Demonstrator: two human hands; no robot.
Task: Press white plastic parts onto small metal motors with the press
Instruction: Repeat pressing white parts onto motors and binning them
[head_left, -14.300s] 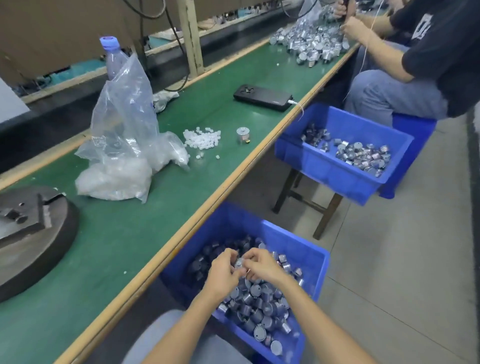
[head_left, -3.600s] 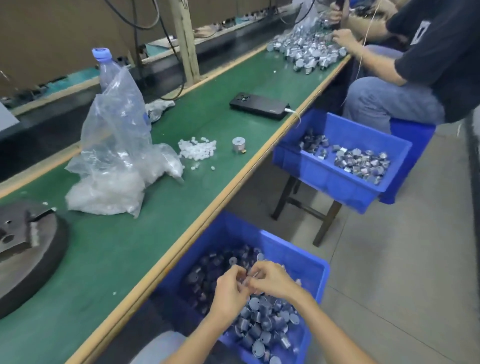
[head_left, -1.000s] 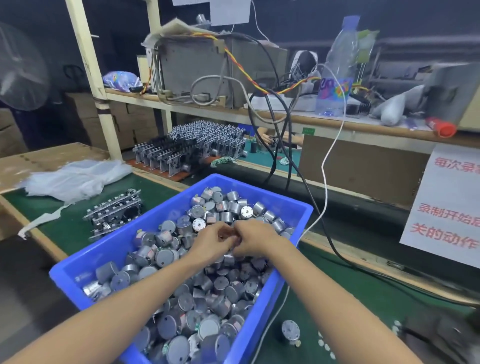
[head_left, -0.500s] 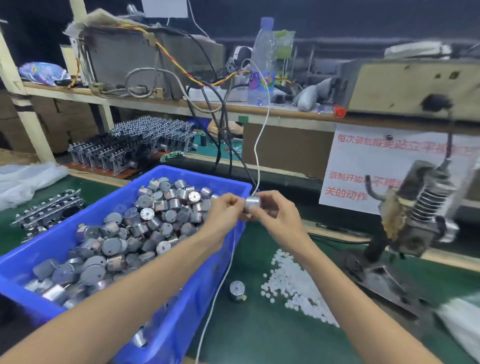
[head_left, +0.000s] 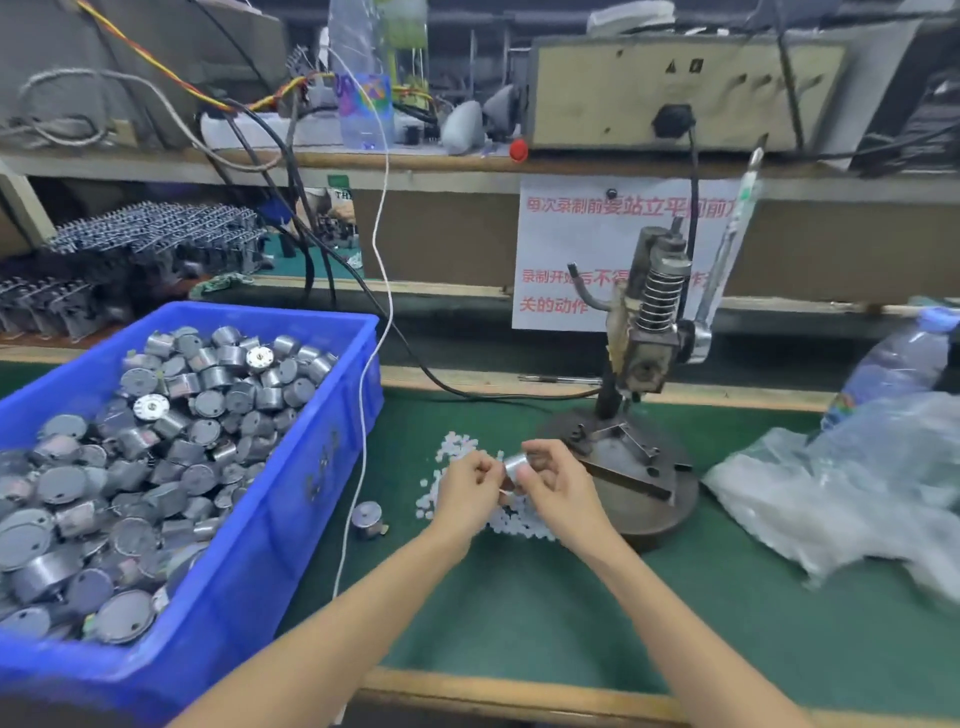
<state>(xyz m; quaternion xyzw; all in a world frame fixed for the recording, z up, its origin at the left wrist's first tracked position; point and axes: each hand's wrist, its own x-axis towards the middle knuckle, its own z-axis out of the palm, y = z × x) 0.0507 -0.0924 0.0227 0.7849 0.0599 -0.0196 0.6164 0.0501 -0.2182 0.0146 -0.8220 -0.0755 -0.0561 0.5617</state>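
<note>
The right hand (head_left: 558, 491) grips a motor (head_left: 514, 465). Its thumb lies over the top and its curled fingers wrap underneath, clamped on the silver can. The left hand (head_left: 470, 491) is curled too, with thumb and forefinger tips drawn together at the motor's left end. Whether they also pinch a white part there is too small to tell.

The motor lies on its side in the air, its long axis roughly level and running from one hand to the other. One end points at the left fingertips and the other is buried in the right palm. It is held just left of the press (head_left: 649, 332) base, above the near edge of the heap of white parts (head_left: 457, 452) that lies on the green table (head_left: 519, 613) against that base.

A lone motor (head_left: 368, 519) stands on the table further left of the press, beyond the heap. Left of that sits a blue bin (head_left: 311, 467) piled with motors. To the right of the press lies a crumpled clear bag (head_left: 857, 493), with a bottle (head_left: 893, 364) behind it. A paper sign (head_left: 566, 249) with red characters hangs behind the press.
</note>
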